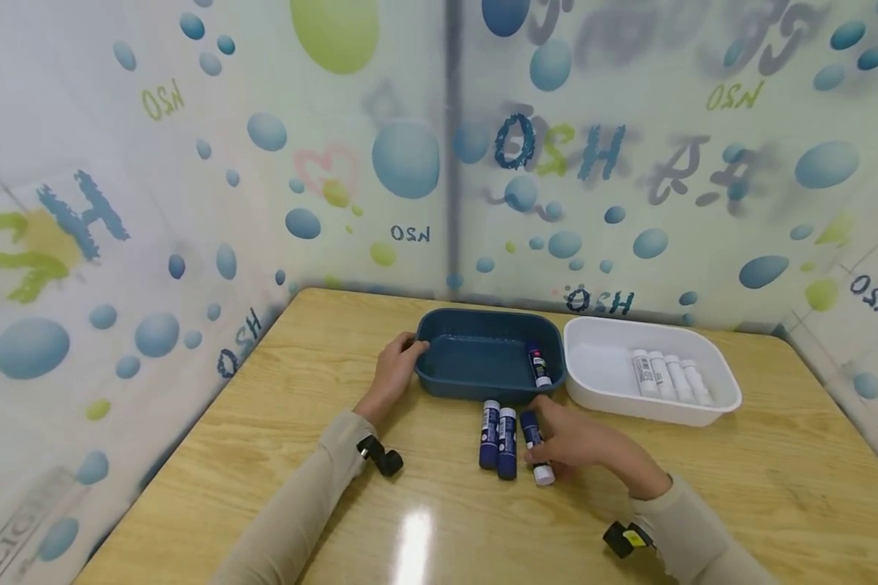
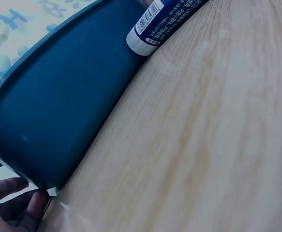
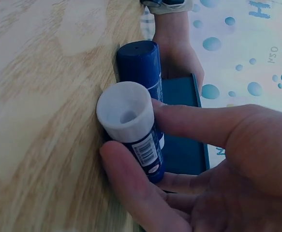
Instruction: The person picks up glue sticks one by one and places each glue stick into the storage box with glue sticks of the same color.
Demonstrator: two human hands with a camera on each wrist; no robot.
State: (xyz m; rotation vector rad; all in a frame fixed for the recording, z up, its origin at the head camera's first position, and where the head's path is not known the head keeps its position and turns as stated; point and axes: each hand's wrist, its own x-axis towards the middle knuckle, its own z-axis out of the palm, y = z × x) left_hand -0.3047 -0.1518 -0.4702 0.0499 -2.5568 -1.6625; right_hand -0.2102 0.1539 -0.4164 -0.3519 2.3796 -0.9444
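Observation:
My left hand [image 1: 393, 372] grips the left end of a dark blue plastic bin [image 1: 475, 390], its thumb at the rim. In the left wrist view, curled fingers [image 2: 34, 210] touch the bin's lower corner. My right hand [image 1: 581, 439] pinches a blue glue stick [image 1: 532, 431] with a hollow white end between thumb and finger, in front of the bin. The right wrist view shows this glue stick [image 3: 143, 150] close up. Left of it, two similar glue sticks [image 1: 489, 435] [image 1: 507, 443] lie side by side on the table. Another glue stick [image 1: 538, 366] lies inside the bin's right end.
A white bin [image 1: 651, 409] stands against the blue bin's right end, with several white sticks [image 1: 662, 374] lying in it. Both bins stand on a wooden table [image 1: 322, 325]. Printed curtains [image 1: 380, 268] rise behind the table and at its sides.

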